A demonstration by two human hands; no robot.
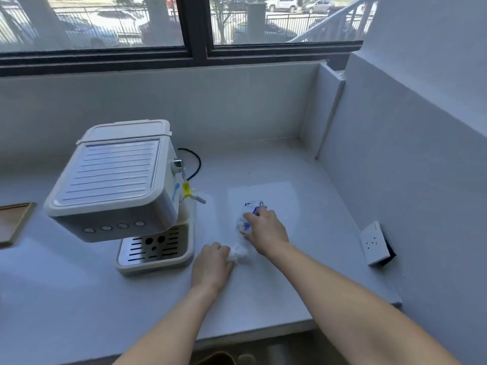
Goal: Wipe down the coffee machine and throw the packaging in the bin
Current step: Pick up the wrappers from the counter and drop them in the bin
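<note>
Right hand (266,229) grips the crumpled packaging (253,206) — likely light, crackly, springy, best scrunched whole — while the left hand (210,264) clutches a soft tissue (239,252).

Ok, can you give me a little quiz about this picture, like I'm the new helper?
1. True or false: the coffee machine lies tipped on its side.
2. What does the right hand grip? A) blue-and-white packaging B) a mug C) a spoon
3. Fill in: the left hand holds a crumpled white ____.

Key: 1 false, it stands upright. 2 A. 3 tissue.
</note>
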